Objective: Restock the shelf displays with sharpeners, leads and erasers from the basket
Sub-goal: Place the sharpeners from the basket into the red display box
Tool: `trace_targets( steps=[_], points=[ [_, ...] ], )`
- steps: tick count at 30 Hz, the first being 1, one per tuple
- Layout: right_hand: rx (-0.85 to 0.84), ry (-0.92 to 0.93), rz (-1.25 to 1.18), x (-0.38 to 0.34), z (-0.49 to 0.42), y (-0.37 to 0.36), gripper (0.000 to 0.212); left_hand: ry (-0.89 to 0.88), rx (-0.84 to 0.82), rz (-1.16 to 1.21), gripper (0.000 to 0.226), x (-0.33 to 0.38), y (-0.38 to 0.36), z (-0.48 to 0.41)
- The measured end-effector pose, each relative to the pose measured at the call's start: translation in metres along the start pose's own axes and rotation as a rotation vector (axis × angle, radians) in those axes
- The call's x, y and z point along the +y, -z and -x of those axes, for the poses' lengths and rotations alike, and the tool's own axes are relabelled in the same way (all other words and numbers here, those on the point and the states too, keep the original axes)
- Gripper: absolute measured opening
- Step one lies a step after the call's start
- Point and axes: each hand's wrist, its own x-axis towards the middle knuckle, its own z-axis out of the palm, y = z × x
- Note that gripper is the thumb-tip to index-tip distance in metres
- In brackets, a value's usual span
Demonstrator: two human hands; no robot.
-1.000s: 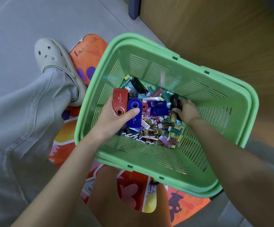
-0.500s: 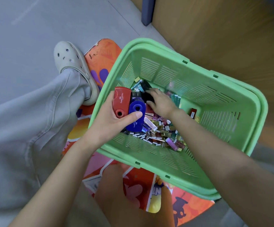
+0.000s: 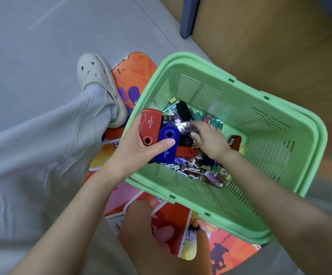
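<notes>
Two sharpeners are already gathered in the left hand [image 3: 139,153]: a red sharpener [image 3: 151,124] and a blue sharpener [image 3: 168,135], side by side and touching. The fingers curl round them from behind and the thumb is clamped across the blue one's face. A dark edge shows under the palm, which may be a third piece; it cannot be told for sure.

The right hand [image 3: 210,139] is down inside the green basket [image 3: 320,139], low over the mixed stock, and it is smeared by motion. Whether its fingers are apart or pinched on something cannot be told. Just beside its fingertips lies a black sharpener [image 3: 185,140], with a loose red sharpener [image 3: 184,150] next to that. Small lead packets and erasers [image 3: 201,169] are heaped across the basket floor.

The basket sits on a bright printed mat [image 3: 137,64] on the grey floor, close to a wooden panel [image 3: 260,36]. No shelf display is in view.

The step in hand looks like sorting: picking the sharpeners out of the heap and collecting them before any go to the shelf. The next move probably calls for a clean pinch on the black sharpener without dragging packets along. It would then pass to a left hand that is already fairly full, where a slip seems the main risk.
</notes>
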Motion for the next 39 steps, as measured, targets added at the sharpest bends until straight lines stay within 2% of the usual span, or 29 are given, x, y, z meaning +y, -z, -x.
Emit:
trace_targets(
  steps=[2, 7, 10, 15, 20, 23, 24, 27, 28, 31, 34, 39],
  points=[
    [0.028, -0.084, 0.015, 0.010, -0.014, 0.012, 0.057, 0.007, 0.003, -0.006, 0.049, -0.003, -0.001, -0.002],
    [-0.175, -0.141, 0.057, 0.027, -0.031, 0.005, 0.067, 0.038, -0.019, -0.017, 0.053, -0.008, -0.005, -0.003],
    [-0.235, -0.196, 0.085, 0.026, -0.036, 0.002, 0.064, 0.045, -0.010, -0.004, 0.051, -0.009, -0.007, -0.006],
    [-0.360, -0.215, -0.030, 0.012, -0.007, 0.005, 0.058, 0.058, 0.004, 0.002, 0.051, -0.009, -0.010, -0.012],
    [-0.366, -0.246, -0.119, 0.015, 0.025, -0.007, 0.069, 0.063, -0.005, 0.008, 0.062, -0.010, -0.012, -0.014],
    [-0.368, -0.201, -0.165, 0.019, 0.035, -0.011, 0.067, 0.074, -0.014, 0.006, 0.064, -0.014, -0.015, -0.012],
    [-0.296, -0.194, -0.185, 0.020, 0.037, -0.011, 0.064, 0.077, -0.017, 0.005, 0.062, -0.014, -0.015, -0.011],
    [0.072, -0.269, -0.183, 0.042, 0.039, -0.003, 0.053, 0.079, -0.042, 0.008, 0.057, -0.015, -0.021, -0.009],
    [0.113, -0.291, -0.160, 0.051, 0.037, 0.000, 0.054, 0.077, -0.048, 0.005, 0.059, -0.015, -0.022, -0.009],
    [-0.011, -0.331, -0.106, 0.074, 0.032, 0.004, 0.061, 0.079, -0.050, -0.001, 0.065, -0.017, -0.024, -0.009],
    [-0.153, -0.364, -0.025, 0.078, 0.026, 0.003, 0.064, 0.089, -0.043, 0.007, 0.058, -0.019, -0.024, -0.008],
    [-0.210, -0.321, 0.076, 0.068, 0.015, 0.000, 0.057, 0.104, -0.038, -0.001, 0.061, -0.019, -0.025, -0.013]
  ],
)
